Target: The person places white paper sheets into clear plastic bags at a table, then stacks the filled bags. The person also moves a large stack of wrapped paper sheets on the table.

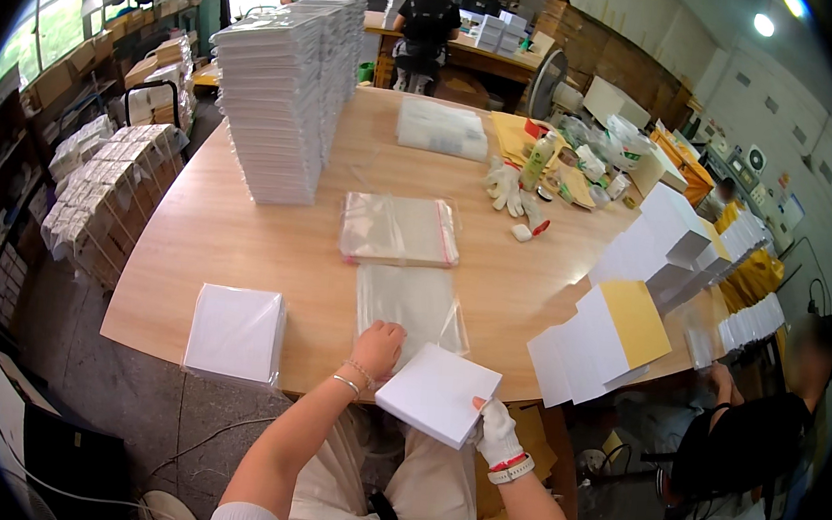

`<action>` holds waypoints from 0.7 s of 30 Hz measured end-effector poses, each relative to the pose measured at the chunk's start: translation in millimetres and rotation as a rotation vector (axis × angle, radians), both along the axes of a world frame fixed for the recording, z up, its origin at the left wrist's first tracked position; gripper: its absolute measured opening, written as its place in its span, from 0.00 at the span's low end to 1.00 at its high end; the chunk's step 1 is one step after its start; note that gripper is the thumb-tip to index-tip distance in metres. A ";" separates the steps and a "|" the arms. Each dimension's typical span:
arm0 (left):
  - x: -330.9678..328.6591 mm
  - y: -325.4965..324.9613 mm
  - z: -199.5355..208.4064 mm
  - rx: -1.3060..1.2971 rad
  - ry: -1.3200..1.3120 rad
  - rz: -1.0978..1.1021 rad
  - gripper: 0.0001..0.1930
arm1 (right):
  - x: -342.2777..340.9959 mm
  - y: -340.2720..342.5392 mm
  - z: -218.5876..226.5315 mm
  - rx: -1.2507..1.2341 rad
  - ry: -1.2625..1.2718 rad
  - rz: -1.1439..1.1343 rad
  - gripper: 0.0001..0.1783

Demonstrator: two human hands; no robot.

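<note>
In my right hand [495,432], which wears a white glove with bare fingertips, is a thick square block of white paper [438,389], tilted over the table's front edge. The thumb lies on its top face. My left hand [379,346] is at the near part of a flat clear plastic bag [403,303], its fingers bent and together on the film. The fingertips are partly hidden. Just beyond lies a pile of clear bags [399,229] with a red-edged strip. To the left sits a white paper block wrapped in clear film [235,333].
A tall stack of wrapped white blocks [277,102] stands at the far left. Loose white blocks with yellow sheets [634,321] fill the right edge. Gloves [506,187], a bottle [538,162] and clutter lie far right. A seated person [750,423] is at the right.
</note>
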State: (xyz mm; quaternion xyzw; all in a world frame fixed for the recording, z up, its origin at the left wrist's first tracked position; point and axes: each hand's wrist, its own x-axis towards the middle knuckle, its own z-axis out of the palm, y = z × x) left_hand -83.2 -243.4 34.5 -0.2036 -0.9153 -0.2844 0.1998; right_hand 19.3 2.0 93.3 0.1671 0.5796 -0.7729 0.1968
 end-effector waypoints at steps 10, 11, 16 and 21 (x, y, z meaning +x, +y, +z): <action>11.6 4.0 69.6 0.046 -0.629 0.297 0.13 | -9.4 -10.3 3.9 -0.189 -0.270 -0.432 0.07; 10.2 1.9 68.1 0.280 -0.761 0.226 0.14 | -7.7 -13.7 10.9 -0.187 -0.284 -0.415 0.07; 10.5 3.3 66.0 0.647 -0.999 -0.043 0.16 | -14.9 -10.2 -5.7 -0.208 -0.234 -0.445 0.09; 28.9 7.9 47.0 0.708 -0.838 0.017 0.16 | -9.6 -16.9 -13.0 -0.213 -0.161 -0.481 0.11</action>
